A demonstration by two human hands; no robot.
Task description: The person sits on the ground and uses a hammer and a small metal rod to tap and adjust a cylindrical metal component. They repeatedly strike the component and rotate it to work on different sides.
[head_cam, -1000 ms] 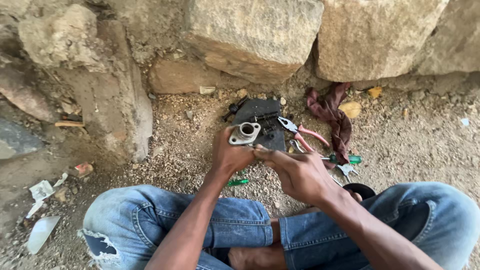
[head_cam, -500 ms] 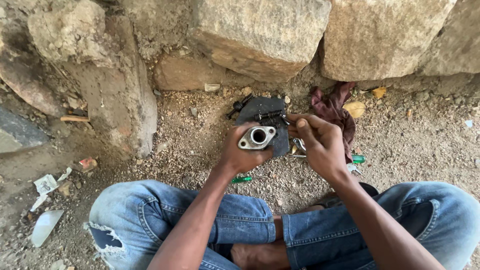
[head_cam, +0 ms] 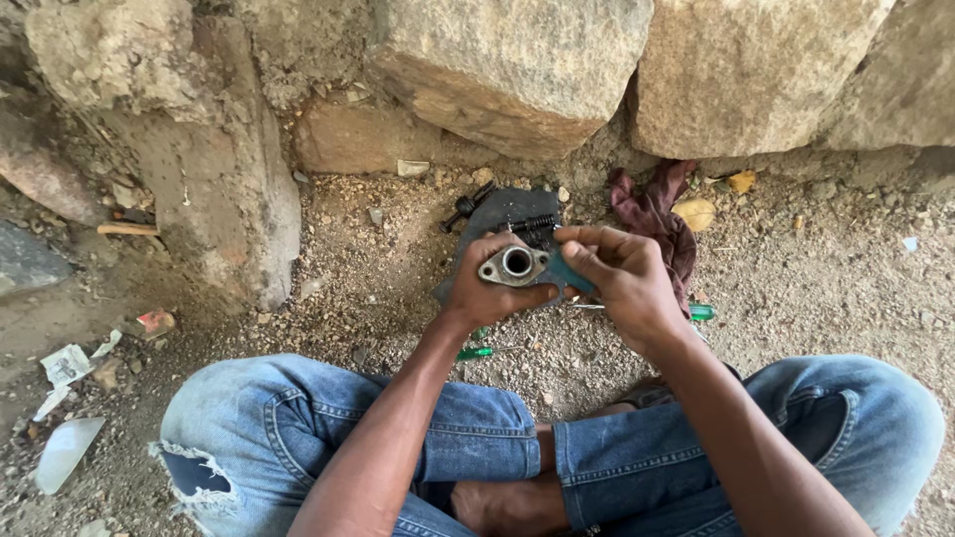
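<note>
Change: since the earlier frames the right hand [head_cam: 622, 278] has been brought up from lower right and is now pressed against the metal part [head_cam: 514, 266], which has been lifted a little and turned so that its round opening faces the camera.
Metal part: a grey flange with a round bore and two ears, held in front of the dark plate [head_cam: 507, 214], above the gravel.
Left hand: the left hand [head_cam: 487, 288] is closed around the metal part from below and behind, with fingers wrapped under it.
Right hand: it is curled shut against the right ear of the metal part, and a teal tool [head_cam: 569, 273] is pinched in its fingers; the tip of the tool is hidden, so what it meets cannot be told.
Dark plate: it is laid flat on the gravel behind the metal part, with a black bolt [head_cam: 533, 222] on it and a second black bolt [head_cam: 466, 207] at its left edge.
Rag: a maroon rag [head_cam: 652, 214] is bunched to the right of the dark plate, against the stones [head_cam: 517, 70].
Screwdrivers: a green handle [head_cam: 476, 352] is seen below the metal part, and another green handle [head_cam: 700, 311] to its lower right.
Legs: knees in blue jeans [head_cam: 328, 428] are folded below the metal part.
</note>
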